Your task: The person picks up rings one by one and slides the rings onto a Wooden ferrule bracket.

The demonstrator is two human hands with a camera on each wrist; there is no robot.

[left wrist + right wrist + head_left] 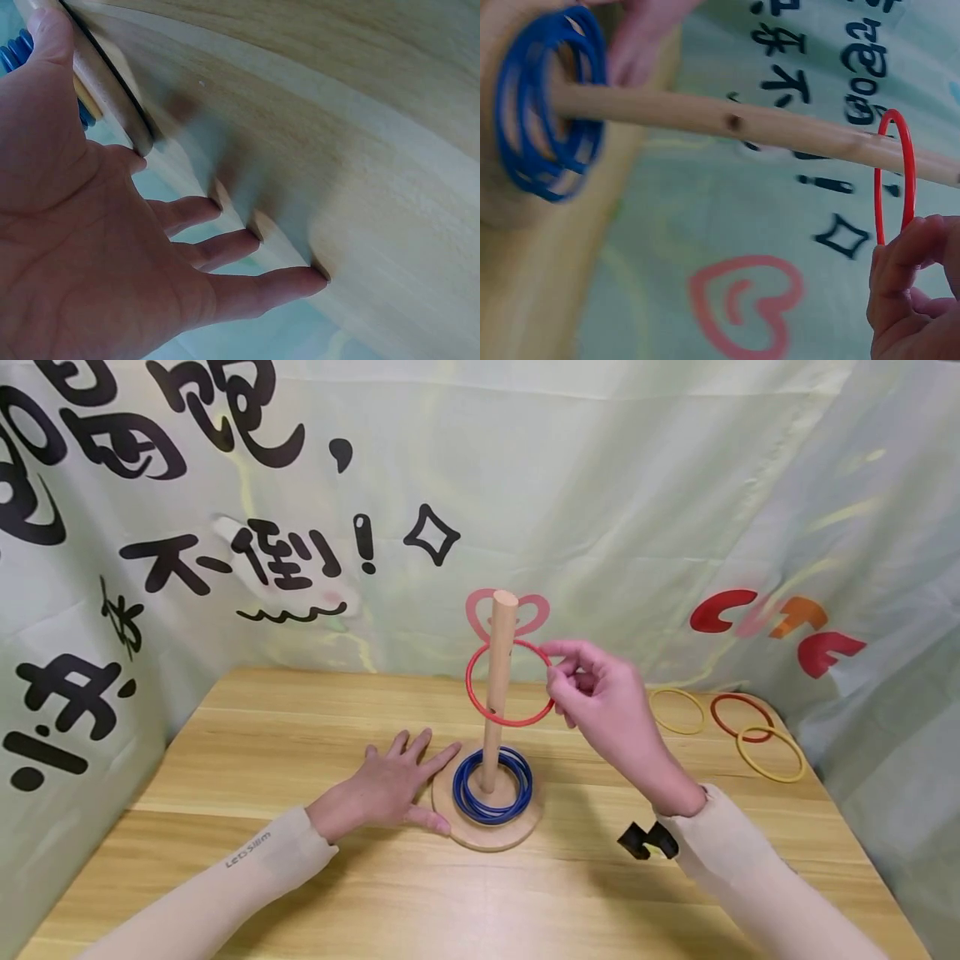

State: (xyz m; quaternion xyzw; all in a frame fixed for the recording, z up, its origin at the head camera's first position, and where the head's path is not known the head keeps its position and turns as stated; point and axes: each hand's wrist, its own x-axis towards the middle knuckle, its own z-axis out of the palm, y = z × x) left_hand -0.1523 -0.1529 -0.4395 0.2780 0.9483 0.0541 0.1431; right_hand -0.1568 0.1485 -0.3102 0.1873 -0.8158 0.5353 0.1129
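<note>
A wooden peg (500, 668) stands upright on a round wooden base (487, 838). Several blue rings (517, 793) lie stacked loosely around its foot. My right hand (611, 702) pinches a red ring (512, 724) between thumb and fingers at its right side. That ring (909, 169) encircles the upper part of the peg (802, 135) and is tilted in the head view. My left hand (382, 783) lies spread at the base's left edge, with its thumb and index finger touching the base. In the left wrist view, the left fingers (262, 291) are extended against the tabletop.
At the table's right rear lie a yellow ring (677, 729), a dark red ring (731, 732) and another yellow ring (770, 777). A printed curtain (600, 485) hangs behind and along both sides of the wooden table (420, 902). A black clip-like piece (637, 841) sits by the right cuff.
</note>
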